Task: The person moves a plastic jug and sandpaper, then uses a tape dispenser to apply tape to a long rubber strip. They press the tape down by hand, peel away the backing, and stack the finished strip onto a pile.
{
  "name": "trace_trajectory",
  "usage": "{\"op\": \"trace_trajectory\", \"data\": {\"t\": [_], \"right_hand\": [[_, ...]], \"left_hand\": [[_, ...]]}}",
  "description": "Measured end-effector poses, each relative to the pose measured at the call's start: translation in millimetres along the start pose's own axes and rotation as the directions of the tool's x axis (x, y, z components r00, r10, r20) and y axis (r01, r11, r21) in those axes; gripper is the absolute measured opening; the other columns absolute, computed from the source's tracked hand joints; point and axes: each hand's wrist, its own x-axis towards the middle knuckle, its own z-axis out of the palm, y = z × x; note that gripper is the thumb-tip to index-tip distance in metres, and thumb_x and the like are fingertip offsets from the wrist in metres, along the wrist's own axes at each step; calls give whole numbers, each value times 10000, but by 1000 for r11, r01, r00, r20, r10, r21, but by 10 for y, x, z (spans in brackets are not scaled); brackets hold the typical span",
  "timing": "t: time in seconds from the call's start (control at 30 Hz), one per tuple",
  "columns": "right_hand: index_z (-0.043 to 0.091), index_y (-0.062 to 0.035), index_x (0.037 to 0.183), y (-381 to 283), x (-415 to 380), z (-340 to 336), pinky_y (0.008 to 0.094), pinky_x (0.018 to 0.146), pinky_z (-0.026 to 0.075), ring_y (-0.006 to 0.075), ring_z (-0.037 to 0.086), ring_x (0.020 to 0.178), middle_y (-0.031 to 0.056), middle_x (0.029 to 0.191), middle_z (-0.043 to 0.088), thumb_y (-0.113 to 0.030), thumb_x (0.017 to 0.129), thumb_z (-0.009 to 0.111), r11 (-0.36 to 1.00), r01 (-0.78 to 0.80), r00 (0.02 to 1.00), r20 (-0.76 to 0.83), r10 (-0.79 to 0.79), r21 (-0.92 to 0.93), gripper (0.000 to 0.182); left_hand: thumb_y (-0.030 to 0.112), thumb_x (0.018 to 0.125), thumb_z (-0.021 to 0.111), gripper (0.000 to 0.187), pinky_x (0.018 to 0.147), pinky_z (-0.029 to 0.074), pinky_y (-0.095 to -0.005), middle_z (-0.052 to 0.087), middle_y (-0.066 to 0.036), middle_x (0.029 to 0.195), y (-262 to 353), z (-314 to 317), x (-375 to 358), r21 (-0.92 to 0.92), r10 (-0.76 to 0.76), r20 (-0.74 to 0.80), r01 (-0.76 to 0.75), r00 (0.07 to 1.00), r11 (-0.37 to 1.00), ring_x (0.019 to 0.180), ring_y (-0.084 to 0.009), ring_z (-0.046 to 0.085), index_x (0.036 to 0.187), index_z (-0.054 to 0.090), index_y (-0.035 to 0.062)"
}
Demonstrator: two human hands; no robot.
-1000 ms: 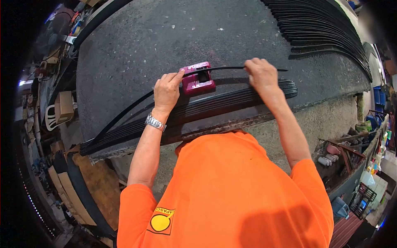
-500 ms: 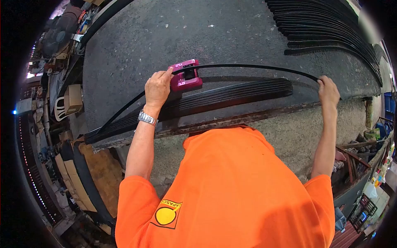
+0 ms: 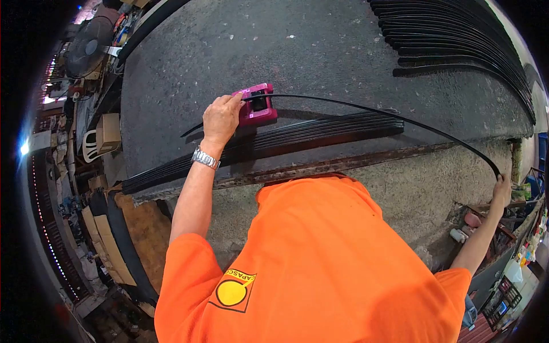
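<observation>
A long, thin black strip point(image 3: 366, 108), apparently rubber, arcs across the head view. My right hand point(image 3: 501, 191) is closed round its right end, out past the table's front edge. Close to the pink block-shaped tool point(image 3: 265, 116), my left hand point(image 3: 222, 119) pinches the same strip, fingertips at the tool's left side. Through the dark slot in the top of this tool runs the strip, its short left end lying beyond my left wrist. A bundle of similar black strips point(image 3: 320, 132) lies along the front edge, partly behind my left forearm.
The dark, speckled table point(image 3: 229, 51) stretches ahead of me. Many more black strips point(image 3: 452, 40) lie in rows at its far right. To the left stand a fan point(image 3: 88, 47) and a cardboard box point(image 3: 108, 133). A concrete surface point(image 3: 366, 177) shows below the table edge.
My right hand has moved right and down toward me, drawing the strip through the pink tool. The strip's left tail has become much shorter. My left hand has stayed nearly in place.
</observation>
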Motion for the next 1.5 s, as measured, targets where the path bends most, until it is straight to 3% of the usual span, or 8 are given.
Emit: {"op": "trace_trajectory", "data": {"t": [0.37, 0.53, 0.6, 0.77, 0.9, 1.07, 1.17, 1.5], "right_hand": [[607, -160, 1373, 1998, -232, -410, 512, 999, 469, 447, 616, 1211, 229, 1317, 655, -403, 1007, 518, 969, -227, 972, 36, 231, -94, 449], [620, -76, 1349, 3603, -130, -143, 485, 1003, 473, 434, 629, 1187, 229, 1277, 681, -365, 1031, 523, 977, -139, 968, -229, 100, -160, 440], [614, -79, 1359, 4122, -222, -257, 483, 996, 484, 417, 636, 1172, 201, 1262, 693, -379, 1038, 513, 967, -247, 967, -48, 250, 53, 451], [664, -193, 1319, 3556, -1191, -1322, 471, 977, 497, 361, 661, 1150, 146, 1270, 698, -407, 1030, 518, 732, -677, 730, -52, 681, 73, 389], [711, -127, 1189, 3866, -1520, -1811, 474, 930, 521, 361, 682, 1067, 179, 1185, 710, -341, 972, 609, 864, -494, 780, -487, 393, -94, 321], [769, -45, 1025, 3727, -1781, -2625, 478, 871, 552, 361, 708, 962, 220, 1078, 725, -259, 899, 724, 774, -454, 642, -764, -58, -440, 252], [759, -15, 1036, 3435, -1789, -3091, 475, 882, 547, 386, 700, 978, 242, 1070, 722, -255, 919, 705, 913, -392, 537, -834, 126, -114, 272], [745, 18, 1084, 2964, -1862, -3598, 494, 929, 526, 419, 683, 1041, 259, 1123, 717, -285, 944, 694, 900, -426, 379, -886, 268, 90, 337]], "left_hand": [[287, 951, 693, 188, 717, 586, -421, 718, -65, 881, 75, -40, 185, 31, -19, 57, 17, 998, 999, 841, -286, 716, 1053, 756, 143], [287, 953, 679, 161, 715, 587, -425, 707, -78, 858, 569, -100, 451, 10, 12, 117, -13, 993, 1000, 848, -288, 723, 942, 740, 138], [273, 947, 682, 154, 714, 585, -428, 701, -83, 847, 772, -106, 555, -20, 52, 119, -50, 992, 999, 853, -288, 725, 921, 737, 132], [243, 941, 682, 158, 710, 584, -430, 706, -91, 844, 1184, -11, 746, -173, 148, 68, -134, 987, 976, 843, -301, 731, 885, 749, 111], [244, 934, 696, 174, 704, 592, -436, 716, -108, 844, 1279, -184, 826, -242, 148, 55, -131, 987, 961, 815, -311, 738, 880, 754, 89], [171, 916, 735, 152, 699, 586, -387, 754, -156, 891, 689, -475, 793, -499, 43, -50, -62, 998, 865, 801, -305, 743, 974, 776, 37], [129, 909, 764, 167, 703, 565, -318, 779, -139, 900, 455, -550, 648, -612, -99, 31, 97, 995, 785, 784, -214, 751, 1028, 784, 13], [175, 948, 777, 254, 739, 543, -261, 777, -55, 908, 243, -340, 389, -711, -188, 29, 153, 982, 687, 816, -89, 680, 1117, 764, -14]]}}
